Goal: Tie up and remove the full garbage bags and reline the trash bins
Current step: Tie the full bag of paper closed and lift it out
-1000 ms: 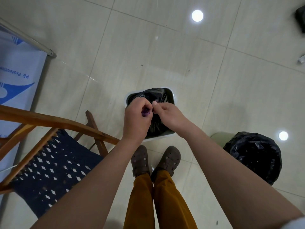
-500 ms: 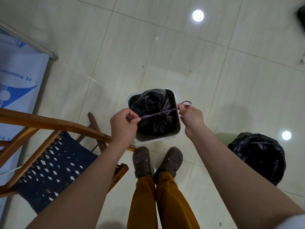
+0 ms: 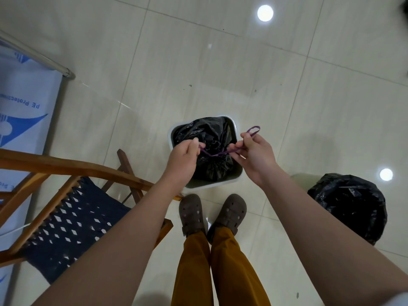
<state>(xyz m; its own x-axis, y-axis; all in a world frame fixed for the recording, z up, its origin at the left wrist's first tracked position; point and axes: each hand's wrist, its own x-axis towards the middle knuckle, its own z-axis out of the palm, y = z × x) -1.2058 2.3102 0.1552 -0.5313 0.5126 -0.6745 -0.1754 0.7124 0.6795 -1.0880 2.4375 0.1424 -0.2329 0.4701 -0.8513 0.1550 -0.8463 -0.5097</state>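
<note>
Both your left hand and right hand pinch the thin, limp purple drawstring; take the soft black garbage bag at its gathered neck

A purple drawstring cord crosses the glossy black plastic garbage bag in the white square bin. Navy woven chair seat shows diamond gaps; trousers mustard, brown perforated clogs, cream floor tiles.

Glossy cream tiled floor with ceiling-light reflections; wooden woven-seat chair at left
</note>
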